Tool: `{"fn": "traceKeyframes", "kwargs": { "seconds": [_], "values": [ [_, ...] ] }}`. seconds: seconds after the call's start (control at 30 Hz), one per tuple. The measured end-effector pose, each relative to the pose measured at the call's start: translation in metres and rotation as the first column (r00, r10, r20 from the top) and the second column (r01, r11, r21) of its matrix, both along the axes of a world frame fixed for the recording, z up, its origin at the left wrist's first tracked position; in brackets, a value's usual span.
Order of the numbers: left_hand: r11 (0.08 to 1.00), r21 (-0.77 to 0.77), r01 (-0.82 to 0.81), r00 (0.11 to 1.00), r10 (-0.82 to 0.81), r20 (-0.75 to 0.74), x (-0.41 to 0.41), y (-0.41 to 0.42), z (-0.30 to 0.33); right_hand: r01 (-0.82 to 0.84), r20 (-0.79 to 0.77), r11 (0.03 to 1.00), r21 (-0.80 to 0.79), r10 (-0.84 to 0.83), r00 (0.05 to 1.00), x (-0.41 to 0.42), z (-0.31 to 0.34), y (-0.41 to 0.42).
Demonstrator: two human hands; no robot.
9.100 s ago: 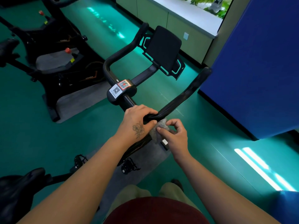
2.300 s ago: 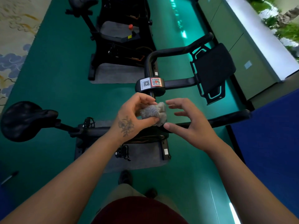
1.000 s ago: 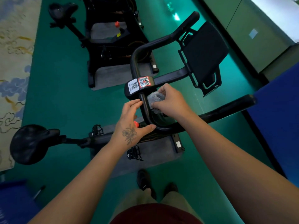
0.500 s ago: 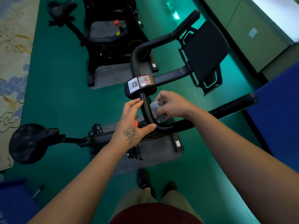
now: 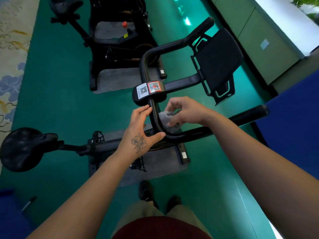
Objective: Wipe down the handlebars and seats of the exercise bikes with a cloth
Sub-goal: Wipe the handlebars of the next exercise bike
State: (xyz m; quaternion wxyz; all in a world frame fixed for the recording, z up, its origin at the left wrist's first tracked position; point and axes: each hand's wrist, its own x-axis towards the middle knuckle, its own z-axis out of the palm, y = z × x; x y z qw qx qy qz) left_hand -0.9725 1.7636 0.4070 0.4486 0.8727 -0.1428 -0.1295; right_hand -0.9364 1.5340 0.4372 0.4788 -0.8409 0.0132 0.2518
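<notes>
The black handlebar (image 5: 156,118) of the near exercise bike loops in front of me, with a QR-code hub (image 5: 149,91) and a tablet holder (image 5: 218,61) beyond it. My right hand (image 5: 184,112) grips a crumpled grey cloth (image 5: 166,121) and holds it against the inner side of the bar's curved section. My left hand (image 5: 140,131) rests around the same curve from the left, fingers fairly straight, thumb touching the bar's lower bend. The bike's black seat (image 5: 20,149) sticks out at the far left.
A second black exercise bike (image 5: 117,42) stands on a grey mat behind, its seat (image 5: 64,5) at the top left. A blue padded wall (image 5: 296,126) is close on the right, green cabinets (image 5: 259,40) at the top right. My feet stand on the green floor (image 5: 57,94).
The right hand has slid the cloth down the bar from just under the QR hub toward the lower bend. The left hand has stayed by the curve.
</notes>
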Motion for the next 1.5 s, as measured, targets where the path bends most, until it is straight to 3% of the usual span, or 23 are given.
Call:
{"fn": "traceKeyframes", "kwargs": {
  "seconds": [0.1,0.37,0.7,1.0,1.3,1.5],
  "values": [
    [1.000,-0.007,0.006,1.000,-0.006,-0.009,0.000,0.001,0.000,-0.070,-0.035,0.997,-0.030,0.069,0.997,-0.003,0.004,-0.007],
    [0.999,0.039,-0.006,1.000,0.007,-0.029,0.001,-0.001,0.001,0.145,0.116,0.987,-0.073,-0.136,0.984,0.005,-0.012,0.016],
    [0.998,0.064,0.007,0.999,-0.004,-0.042,0.000,-0.002,0.005,-0.185,-0.044,0.975,-0.124,0.181,0.982,-0.003,0.011,-0.006],
    [0.996,0.088,0.027,1.000,-0.026,-0.011,-0.006,-0.005,0.001,-0.036,0.063,0.998,-0.056,0.039,0.997,0.002,-0.009,0.007],
    [0.999,0.042,-0.009,1.000,0.009,0.007,-0.017,-0.009,-0.001,-0.190,-0.156,0.982,0.005,0.188,0.970,0.001,-0.001,-0.015],
    [0.996,0.039,-0.082,0.996,0.083,-0.022,-0.028,-0.023,0.000,-0.287,-0.167,0.956,0.054,0.292,0.942,0.010,0.002,-0.018]
  ]
}}
